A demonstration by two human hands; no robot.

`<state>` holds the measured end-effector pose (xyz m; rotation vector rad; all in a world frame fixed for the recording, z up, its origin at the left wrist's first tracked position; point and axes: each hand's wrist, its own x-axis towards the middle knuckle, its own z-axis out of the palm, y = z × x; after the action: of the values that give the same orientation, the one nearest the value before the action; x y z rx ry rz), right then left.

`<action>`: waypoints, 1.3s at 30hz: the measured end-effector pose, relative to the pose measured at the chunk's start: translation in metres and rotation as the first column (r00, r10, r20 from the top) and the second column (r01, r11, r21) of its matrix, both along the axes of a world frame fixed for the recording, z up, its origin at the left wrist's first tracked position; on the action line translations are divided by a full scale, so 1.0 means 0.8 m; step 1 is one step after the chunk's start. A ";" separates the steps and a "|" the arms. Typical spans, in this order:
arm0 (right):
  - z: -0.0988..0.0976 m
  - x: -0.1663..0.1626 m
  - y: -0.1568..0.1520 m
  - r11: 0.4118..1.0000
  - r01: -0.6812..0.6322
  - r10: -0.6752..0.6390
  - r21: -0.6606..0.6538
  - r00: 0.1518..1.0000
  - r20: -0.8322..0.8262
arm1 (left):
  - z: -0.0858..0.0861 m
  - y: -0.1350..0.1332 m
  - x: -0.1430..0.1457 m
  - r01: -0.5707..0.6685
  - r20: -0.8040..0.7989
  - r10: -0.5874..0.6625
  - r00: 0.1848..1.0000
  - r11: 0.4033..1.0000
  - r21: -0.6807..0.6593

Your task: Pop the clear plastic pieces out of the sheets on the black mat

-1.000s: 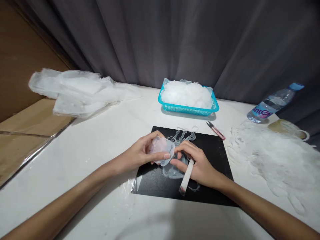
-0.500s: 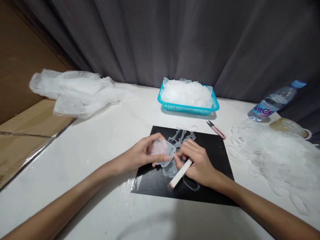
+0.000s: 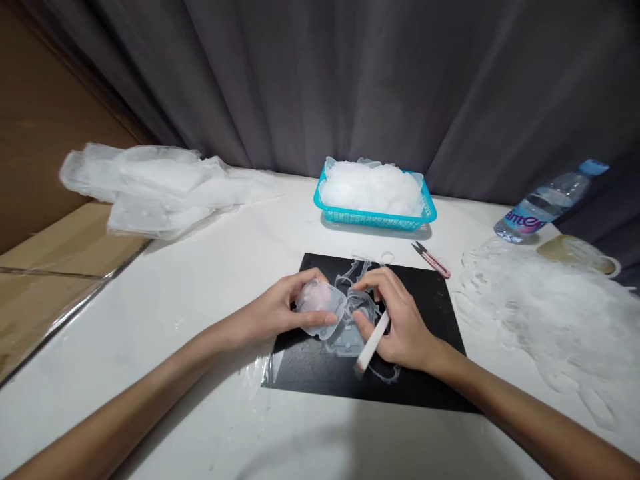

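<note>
My left hand (image 3: 287, 308) is closed around a small clear plastic piece (image 3: 320, 308), held just above a black mat (image 3: 425, 333). My right hand (image 3: 397, 320) grips a white stick-like tool (image 3: 373, 341) across its palm while its fingertips pinch the clear frame of plastic parts (image 3: 360, 313) lying on the mat, right beside the held piece. More of that clear frame (image 3: 367, 267) reaches toward the mat's far edge.
A turquoise basket (image 3: 375, 217) heaped with clear pieces stands behind the mat. Small red snips (image 3: 433, 261) lie to its right. A water bottle (image 3: 547, 203) and a pile of clear scraps (image 3: 545, 307) are at right; crumpled plastic bags (image 3: 155, 183) at left.
My right hand has shifted slightly up the mat and turned the white tool steeper. Its fingers now pinch the frame next to the piece in my left hand.
</note>
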<state>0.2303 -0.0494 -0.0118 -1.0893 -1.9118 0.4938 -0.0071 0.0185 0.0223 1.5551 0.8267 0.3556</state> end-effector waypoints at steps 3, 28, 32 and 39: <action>0.004 0.002 0.003 0.992 -0.084 0.080 -0.091 0.996 -0.038 | -0.003 0.000 0.000 -0.021 0.028 0.021 0.999 1.000 0.015; -0.006 0.000 0.011 0.954 -0.157 0.146 -0.254 0.987 -0.063 | -0.011 -0.017 0.018 -0.076 -0.047 0.083 0.995 0.987 0.141; -0.008 0.001 0.012 0.959 -0.142 0.144 -0.247 0.990 -0.008 | -0.015 -0.017 0.015 -0.038 -0.118 0.065 0.991 0.975 0.219; -0.006 -0.001 0.004 0.993 -0.103 0.111 -0.060 0.982 0.154 | -0.020 -0.020 0.014 -0.057 -0.142 0.097 0.985 0.963 0.263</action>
<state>0.2297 -0.0465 -0.0169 -1.0901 -2.1148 0.5338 0.0042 0.0028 0.0063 1.8138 0.9938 0.4166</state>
